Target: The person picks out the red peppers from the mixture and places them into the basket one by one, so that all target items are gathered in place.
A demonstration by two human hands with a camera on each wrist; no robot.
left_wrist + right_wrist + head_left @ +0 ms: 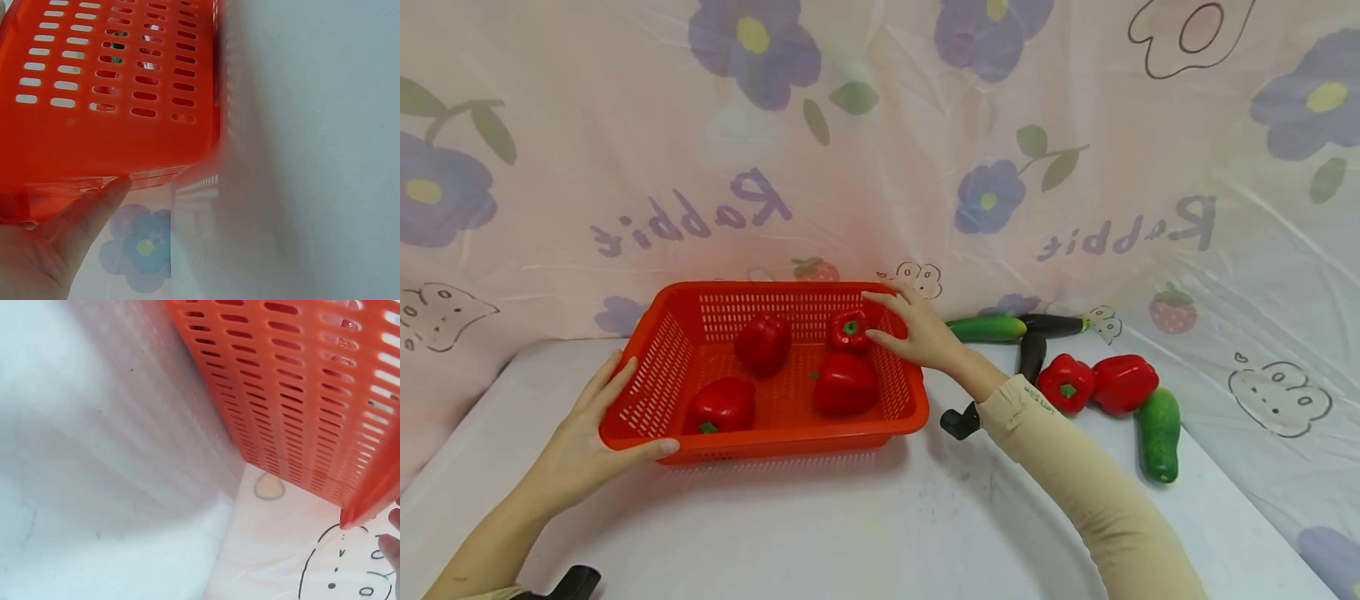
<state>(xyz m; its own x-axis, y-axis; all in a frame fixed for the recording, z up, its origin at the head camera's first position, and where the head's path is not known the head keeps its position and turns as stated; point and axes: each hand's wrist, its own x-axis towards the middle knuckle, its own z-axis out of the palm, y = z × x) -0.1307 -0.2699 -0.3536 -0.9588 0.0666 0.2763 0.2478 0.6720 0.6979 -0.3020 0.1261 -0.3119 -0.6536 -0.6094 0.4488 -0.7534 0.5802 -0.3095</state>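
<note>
A red plastic basket (760,437) with slotted walls stands on the white table, holding several red bell peppers. My left hand (576,454) spans its near left corner, thumb at the front rim and fingers spread along the left side. In the left wrist view, a straight finger of this left hand (81,225) lies against the basket wall (106,144). At the far right corner is my right hand (921,329), its straight fingers over the rim and its thumb inside, close to a small bell pepper (850,329). Only fingertips (390,547) show in the right wrist view.
Right of the basket lie a cucumber (988,328), dark eggplants (1052,325), two red bell peppers (1066,385) and a shorter green cucumber (1159,433). A flower-printed curtain (880,167) hangs behind the table (820,533).
</note>
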